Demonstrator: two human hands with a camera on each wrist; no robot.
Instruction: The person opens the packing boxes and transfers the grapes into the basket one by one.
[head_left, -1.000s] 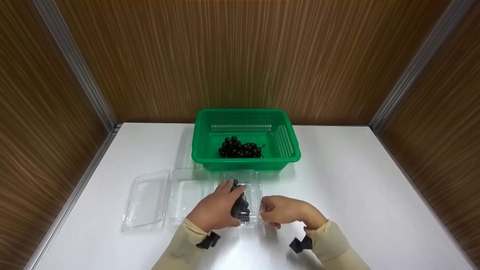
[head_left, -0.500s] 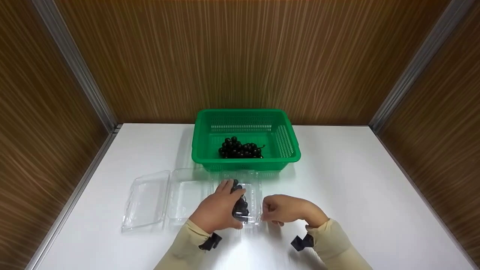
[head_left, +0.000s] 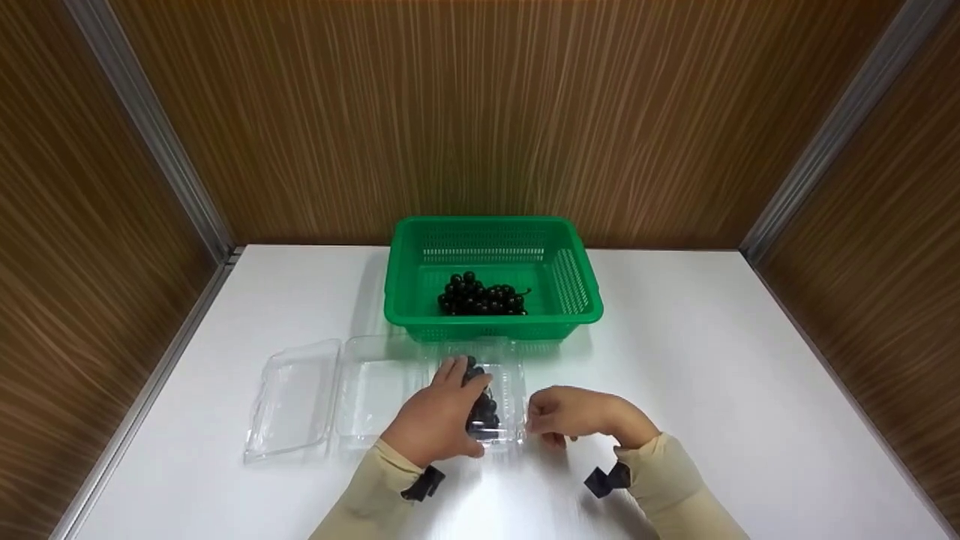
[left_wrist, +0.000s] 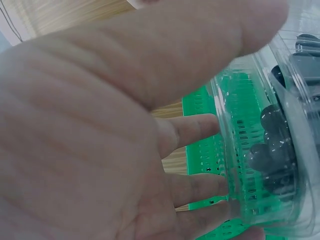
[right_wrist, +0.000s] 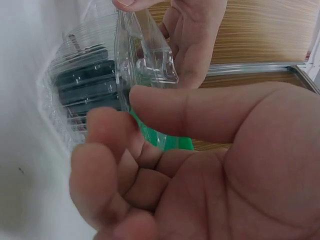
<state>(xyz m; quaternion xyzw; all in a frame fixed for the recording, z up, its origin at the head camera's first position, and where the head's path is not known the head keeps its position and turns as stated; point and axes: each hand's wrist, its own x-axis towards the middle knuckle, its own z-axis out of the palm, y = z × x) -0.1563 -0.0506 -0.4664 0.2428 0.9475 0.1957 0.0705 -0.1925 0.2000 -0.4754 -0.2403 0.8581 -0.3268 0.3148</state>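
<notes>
Dark grapes [head_left: 482,412] lie inside a clear plastic clamshell container [head_left: 508,382] in front of the basket, seen through its plastic. My left hand [head_left: 431,420] reaches over the container's left side; in the left wrist view its fingers [left_wrist: 197,189] are fairly straight and touch the plastic wall. The thumb rests near the front edge. At the right side, my right hand [head_left: 574,416] pinches the container's edge between thumb and curled index finger. The right wrist view shows this pinch beside the clear rim [right_wrist: 122,55]. Whether the rim is fully pressed down I cannot tell.
A green plastic basket [head_left: 480,320] stands behind the container, with more dark grapes [head_left: 480,296] in it. To the left lies an unfolded clear clamshell [head_left: 379,394], its lid [head_left: 296,401] flat on the white table [head_left: 712,375]. Wood-grain panels [head_left: 480,120] enclose the back and sides.
My right hand has shifted slightly to the right and away from me along the container's right side. The left hand stays almost in place over the container.
</notes>
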